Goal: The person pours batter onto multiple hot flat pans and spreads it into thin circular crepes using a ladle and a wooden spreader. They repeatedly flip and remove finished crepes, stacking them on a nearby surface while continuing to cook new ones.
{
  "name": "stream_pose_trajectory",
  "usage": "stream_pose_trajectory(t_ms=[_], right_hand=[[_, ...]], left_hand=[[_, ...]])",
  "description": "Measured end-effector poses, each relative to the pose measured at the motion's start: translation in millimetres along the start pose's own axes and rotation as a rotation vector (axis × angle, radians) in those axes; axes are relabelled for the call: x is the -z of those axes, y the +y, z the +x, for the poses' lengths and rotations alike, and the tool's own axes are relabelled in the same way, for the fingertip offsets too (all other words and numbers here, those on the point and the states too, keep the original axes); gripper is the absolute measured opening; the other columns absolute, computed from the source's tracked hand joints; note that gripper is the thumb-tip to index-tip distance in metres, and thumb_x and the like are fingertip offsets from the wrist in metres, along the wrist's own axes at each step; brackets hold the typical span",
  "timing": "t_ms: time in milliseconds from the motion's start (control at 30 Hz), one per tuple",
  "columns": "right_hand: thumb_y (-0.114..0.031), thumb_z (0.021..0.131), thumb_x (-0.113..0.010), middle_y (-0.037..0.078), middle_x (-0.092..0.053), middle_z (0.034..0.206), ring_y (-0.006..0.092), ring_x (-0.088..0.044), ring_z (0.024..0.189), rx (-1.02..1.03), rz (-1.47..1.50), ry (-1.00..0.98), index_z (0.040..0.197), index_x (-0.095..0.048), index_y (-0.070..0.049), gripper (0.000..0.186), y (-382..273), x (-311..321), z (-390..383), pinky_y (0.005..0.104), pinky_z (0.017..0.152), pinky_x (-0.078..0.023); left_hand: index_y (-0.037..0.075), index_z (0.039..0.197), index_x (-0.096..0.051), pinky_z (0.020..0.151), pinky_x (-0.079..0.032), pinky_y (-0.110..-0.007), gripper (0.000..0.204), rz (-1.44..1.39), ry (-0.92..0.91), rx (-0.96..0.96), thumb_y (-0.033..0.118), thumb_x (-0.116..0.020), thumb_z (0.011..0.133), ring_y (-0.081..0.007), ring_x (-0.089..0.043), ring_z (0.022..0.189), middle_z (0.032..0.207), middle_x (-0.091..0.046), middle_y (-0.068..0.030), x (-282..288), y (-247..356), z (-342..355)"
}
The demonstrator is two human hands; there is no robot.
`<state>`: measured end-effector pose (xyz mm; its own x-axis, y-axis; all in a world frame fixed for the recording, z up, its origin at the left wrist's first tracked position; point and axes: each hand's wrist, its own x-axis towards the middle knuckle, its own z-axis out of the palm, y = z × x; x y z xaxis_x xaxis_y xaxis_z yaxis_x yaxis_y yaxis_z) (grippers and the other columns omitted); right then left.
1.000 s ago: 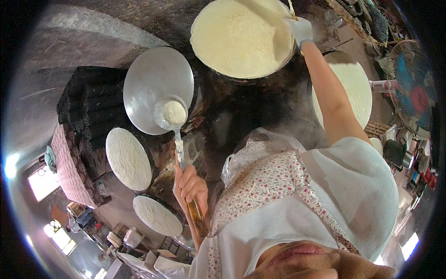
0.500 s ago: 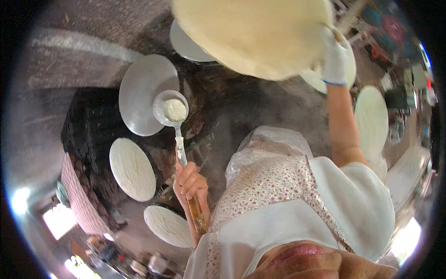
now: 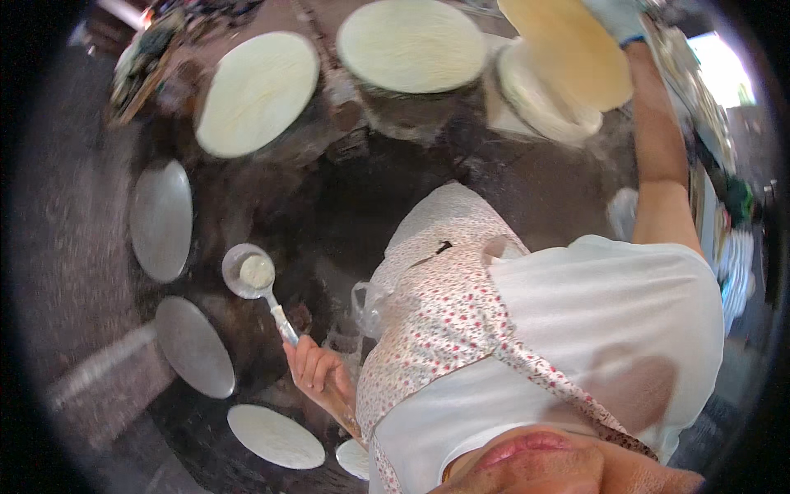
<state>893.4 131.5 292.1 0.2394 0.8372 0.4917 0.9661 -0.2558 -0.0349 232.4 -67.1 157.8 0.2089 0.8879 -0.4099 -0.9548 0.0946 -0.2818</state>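
A metal ladle (image 3: pixel 247 272) with pale batter in its bowl is gripped by its handle in my left hand (image 3: pixel 319 370), fingers wrapped round it. At the far right my right hand (image 3: pixel 619 18), in a white glove with a blue cuff edge, holds a large thin round flatbread (image 3: pixel 576 53) by its edge. The bread hangs over a pale, rounded pile (image 3: pixel 539 103) that looks like more flatbread; whether they touch I cannot tell. Part of the glove is cut off by the picture's top edge.
Bare grey round griddle plates (image 3: pixel 161 221) stand left of the ladle. Batter-covered rounds (image 3: pixel 276 436) lie at the lower left, with others (image 3: pixel 411 45) along the far side. Loose debris (image 3: pixel 152 62) sits at the far left. A clear plastic bag (image 3: pixel 368 309) hangs by my apron.
The view has swung to the right. My right hand has carried the flatbread farther right, over the pale pile. My left hand still holds the ladle, now lower and farther left in the picture.
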Motion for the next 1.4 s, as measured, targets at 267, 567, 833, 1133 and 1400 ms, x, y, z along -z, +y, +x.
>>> stream_pose_trajectory(t_ms=[267, 567, 833, 1133, 1400], right_hand=[[-0.03, 0.082, -0.073, 0.014, -0.071, 0.092, 0.0356, -0.071, 0.083, -0.019, -0.166, -0.273, 0.092, -0.073, -0.013, 0.019, 119, -176, -221, 0.0497, 0.069, -0.058], [-0.03, 0.082, -0.08, 0.008, -0.067, 0.103, 0.029, -0.07, 0.095, -0.167, -0.057, -0.327, 0.114, -0.074, -0.018, 0.034, 106, -224, -326, 0.0434, 0.076, -0.058], [-0.024, 0.085, -0.082, 0.013, -0.067, 0.107, 0.035, -0.07, 0.093, 0.117, 0.439, -0.421, 0.139, -0.066, -0.013, 0.058, 32, -180, -316, 0.0463, 0.083, -0.057], [-0.005, 0.089, -0.064, 0.021, -0.061, 0.122, 0.04, -0.071, 0.093, 1.256, 0.755, -1.275, 0.164, -0.03, -0.008, 0.082, -286, -48, -397, 0.0458, 0.082, -0.059], [-0.003, 0.097, -0.059, 0.012, -0.056, 0.156, 0.0145, -0.057, 0.135, 1.597, 0.668, -2.165, 0.158, -0.048, -0.004, 0.062, -336, 37, -569, 0.0271, 0.114, -0.041]], left_hand=[[0.007, 0.086, -0.042, 0.038, -0.046, -0.025, 0.038, 0.011, 0.024, 0.07, 0.029, -0.043, 0.116, -0.011, -0.048, 0.045, 0.07, -0.049, -0.0036, 17, -103, 16], [0.008, 0.08, -0.042, 0.039, -0.047, -0.024, 0.042, 0.015, 0.012, 0.079, 0.03, -0.045, 0.116, -0.0089, -0.047, 0.044, 0.068, -0.048, -0.0028, 32, -163, 3], [0.006, 0.076, -0.042, 0.035, -0.046, -0.023, 0.044, -0.057, -0.048, -0.056, 0.027, -0.047, 0.115, -0.0094, -0.047, 0.043, 0.068, -0.046, -0.0031, 89, -167, -66], [0.021, 0.167, -0.03, 0.036, -0.037, -0.021, 0.05, -0.018, 0.053, -0.849, 0.025, -0.037, 0.117, -0.0054, -0.043, 0.047, 0.075, -0.048, -0.0014, 254, -205, -257], [0.011, 0.16, -0.045, 0.044, -0.039, -0.026, 0.049, 0.292, 1.301, -1.346, 0.021, -0.05, 0.112, -0.0093, -0.044, 0.049, 0.066, -0.047, 0.0026, 512, -226, -463]])
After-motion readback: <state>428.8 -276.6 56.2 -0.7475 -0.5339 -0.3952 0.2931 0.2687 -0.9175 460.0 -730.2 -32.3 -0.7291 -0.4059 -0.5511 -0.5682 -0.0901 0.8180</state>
